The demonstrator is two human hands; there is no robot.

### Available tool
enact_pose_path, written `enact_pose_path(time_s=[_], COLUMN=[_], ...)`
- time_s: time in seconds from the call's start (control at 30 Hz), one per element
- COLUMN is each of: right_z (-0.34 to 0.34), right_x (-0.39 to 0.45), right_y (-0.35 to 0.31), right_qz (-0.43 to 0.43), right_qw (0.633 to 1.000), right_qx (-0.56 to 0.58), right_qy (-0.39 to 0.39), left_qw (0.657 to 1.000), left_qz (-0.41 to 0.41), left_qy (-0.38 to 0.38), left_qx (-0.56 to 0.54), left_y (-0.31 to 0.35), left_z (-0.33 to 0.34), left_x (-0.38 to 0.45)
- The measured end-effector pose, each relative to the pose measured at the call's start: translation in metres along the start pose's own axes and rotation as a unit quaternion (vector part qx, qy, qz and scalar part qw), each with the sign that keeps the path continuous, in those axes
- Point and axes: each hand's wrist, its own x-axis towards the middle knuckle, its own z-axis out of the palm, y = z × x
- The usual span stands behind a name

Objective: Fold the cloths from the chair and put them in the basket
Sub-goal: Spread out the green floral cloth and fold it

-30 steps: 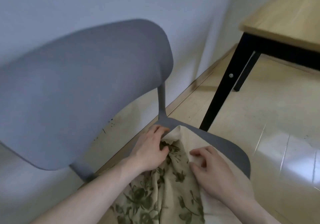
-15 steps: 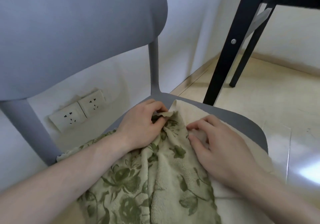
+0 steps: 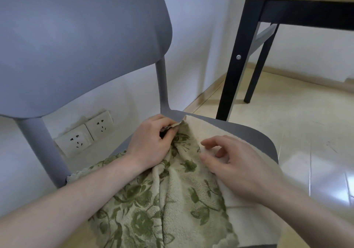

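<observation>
Pinching floral cloth [image 3: 172, 200] corner, left hand [image 3: 151, 142], cloth running lengthwise toward backrest

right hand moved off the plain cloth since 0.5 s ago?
Yes. The right hand has lifted its fingers off the plain cloth, judged against the chair seat.

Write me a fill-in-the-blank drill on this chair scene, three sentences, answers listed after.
1. The left hand pinches a corner of the cream towel with the ____ floral print.
2. Both cloths lie on the seat of the grey plastic ____.
3. The right hand hovers with loosely curled fingers over the plain ____ cloth.

Missing words: green; chair; cream
</observation>
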Motion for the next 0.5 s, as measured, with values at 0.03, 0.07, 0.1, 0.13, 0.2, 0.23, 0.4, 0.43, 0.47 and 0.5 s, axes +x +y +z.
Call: enact_pose_path(time_s=[0.03, 0.07, 0.1, 0.13, 0.2, 0.23, 0.4, 0.43, 0.47, 0.5], right_z=[0.001, 0.001, 0.001, 0.000, -0.001, -0.002, -0.015, -0.019, -0.023, -0.028], right_x=[-0.001, -0.002, -0.002, -0.003, -0.009, -0.013, -0.030, -0.031, -0.033, -0.034], right_y=[-0.001, -0.002, -0.003, -0.005, -0.010, -0.011, -0.026, -0.030, -0.035, -0.041], right_qz=[0.000, 0.001, 0.004, 0.011, 0.025, 0.027, 0.051, 0.059, 0.067, 0.071], right_qw=[1.000, 1.000, 1.000, 1.000, 0.999, 0.998, 0.996, 0.993, 0.990, 0.987], right_qx=[0.003, 0.006, 0.011, 0.022, 0.043, 0.050, 0.071, 0.092, 0.116, 0.134], right_qy=[0.003, 0.007, 0.008, 0.005, -0.003, -0.008, -0.035, -0.038, -0.042, -0.049], left_qw=[1.000, 1.000, 0.999, 0.999, 0.999, 0.999, 0.993, 0.992, 0.991, 0.989], left_qz=[-0.001, -0.002, -0.004, -0.005, -0.008, -0.013, -0.067, -0.062, -0.056, -0.048], left_qy=[0.007, 0.015, 0.024, 0.030, 0.035, 0.037, 0.074, 0.085, 0.098, 0.111], left_qx=[0.006, 0.014, 0.022, 0.026, 0.023, 0.013, -0.057, -0.063, -0.071, -0.083], left_y=[-0.001, -0.001, -0.001, 0.000, 0.004, 0.008, 0.039, 0.049, 0.060, 0.073], left_z=[0.001, 0.001, 0.001, 0.001, -0.002, -0.005, -0.044, -0.056, -0.068, -0.082], left_x=[0.000, 0.000, 0.001, 0.001, -0.001, -0.002, 0.006, 0.010, 0.015, 0.019])
